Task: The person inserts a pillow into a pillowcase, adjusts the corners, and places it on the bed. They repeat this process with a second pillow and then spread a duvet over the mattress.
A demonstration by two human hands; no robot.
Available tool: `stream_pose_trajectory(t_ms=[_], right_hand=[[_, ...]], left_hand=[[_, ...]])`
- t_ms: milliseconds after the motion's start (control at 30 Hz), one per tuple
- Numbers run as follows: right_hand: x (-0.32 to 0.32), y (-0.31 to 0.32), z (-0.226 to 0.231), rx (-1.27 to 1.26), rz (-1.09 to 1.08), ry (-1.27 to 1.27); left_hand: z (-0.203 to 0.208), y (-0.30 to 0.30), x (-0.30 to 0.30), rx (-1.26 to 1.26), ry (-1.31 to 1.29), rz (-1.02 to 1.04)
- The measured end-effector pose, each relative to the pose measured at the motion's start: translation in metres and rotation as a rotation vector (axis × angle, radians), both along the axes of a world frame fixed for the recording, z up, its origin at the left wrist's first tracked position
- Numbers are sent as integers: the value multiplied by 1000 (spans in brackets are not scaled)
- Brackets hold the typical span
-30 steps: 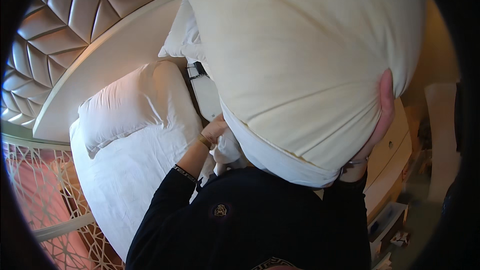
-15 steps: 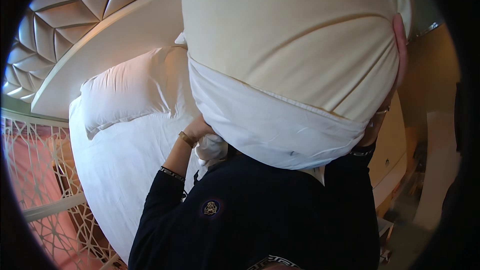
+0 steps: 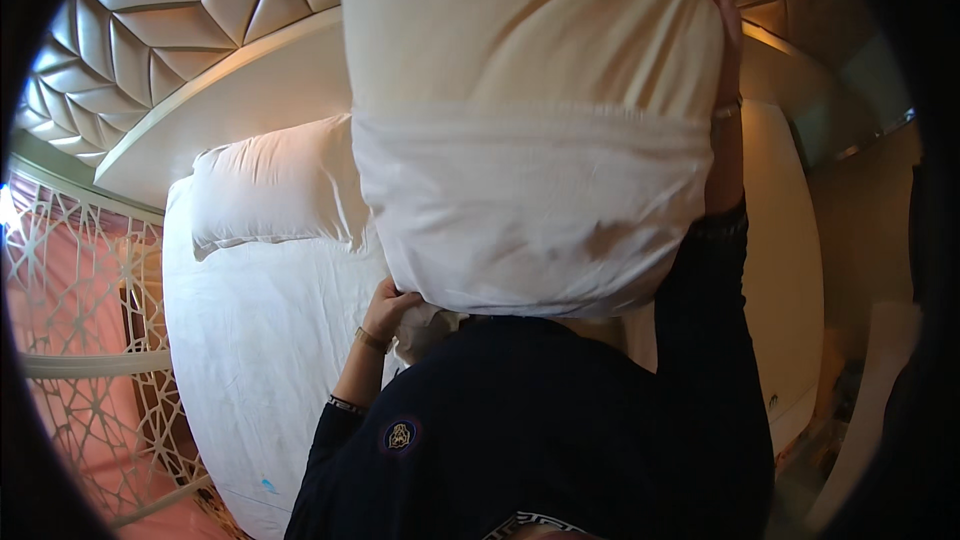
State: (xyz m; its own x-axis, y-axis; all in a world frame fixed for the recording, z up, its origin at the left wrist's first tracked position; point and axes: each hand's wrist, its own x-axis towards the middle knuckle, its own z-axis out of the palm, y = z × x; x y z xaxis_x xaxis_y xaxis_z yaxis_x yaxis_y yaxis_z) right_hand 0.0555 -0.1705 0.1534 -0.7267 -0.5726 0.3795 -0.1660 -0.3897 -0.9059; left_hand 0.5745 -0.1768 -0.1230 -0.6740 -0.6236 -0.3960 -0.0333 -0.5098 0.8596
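A big plump pillow is held up before me, its cream upper part bare. White cloth that looks like a pillowcase wraps its lower part, with a straight edge running across the pillow. At the lower left corner, my left hand is closed on the white cloth, and a bunched piece hangs under the fingers. My right hand grips the pillow's upper right side from outside; most of its fingers are hidden behind it.
A white-sheeted bed lies beyond, with another white pillow at its head. Behind rises a padded headboard of angular panels. A white lattice screen stands at the left, before pink fabric.
The pillow has straightened from a tilt and shifted left. The cloth's edge now sits higher and more level. My right hand has moved up and left with the pillow; my left hand still grips the cloth.
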Motion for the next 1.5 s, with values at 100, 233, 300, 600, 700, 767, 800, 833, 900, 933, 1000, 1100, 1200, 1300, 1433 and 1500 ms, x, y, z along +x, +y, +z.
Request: stream_pose_trajectory(t_ms=[100, 233, 300, 600, 700, 767, 800, 833, 900, 933, 1000, 1100, 1200, 1300, 1433, 1500], right_hand=[[-74, -51, -28, 186, 67, -30], [-154, -53, -115, 546, -87, 182], [-119, -61, -140, 485, 29, 334], [46, -25, -97, 298, 197, 1046], [70, -31, -95, 307, 76, 1214], [80, -47, -105, 271, -31, 1282], [85, -52, -107, 349, 19, 1269], [93, -63, -109, 407, 82, 1252], [110, -80, -123, 504, 171, 1215], [124, -88, -121, 604, 301, 1244], [150, -97, -135, 467, 407, 1255], [196, -90, -141, 684, 244, 1299], [213, -80, -159, 800, 408, 1171], [215, -65, -169, 838, 348, 1201], [209, -43, -144, 766, 301, 1138], [194, -24, -136, 684, 217, 1070]], left_hand=[[39, 9, -30, 68, 49, 82], [54, 3, -97, 78, 88, 39], [60, 5, -116, 56, 103, 83], [100, -48, -129, -298, -326, -219], [140, -108, -146, -753, -307, -58], [180, -144, -176, -1104, -275, -105], [200, -162, -200, -1210, -340, -155], [216, -176, -222, -1128, -260, -176], [244, -198, -275, -1438, -424, -274], [247, -206, -301, -1517, -515, -305], [234, -222, -345, -1713, -534, -441], [203, -212, -388, -1810, -737, -724], [138, -228, -402, -1868, -694, -786], [118, -245, -399, -1886, -617, -694], [108, -273, -386, -1867, -479, -529], [117, -275, -385, -1833, -301, -377]])
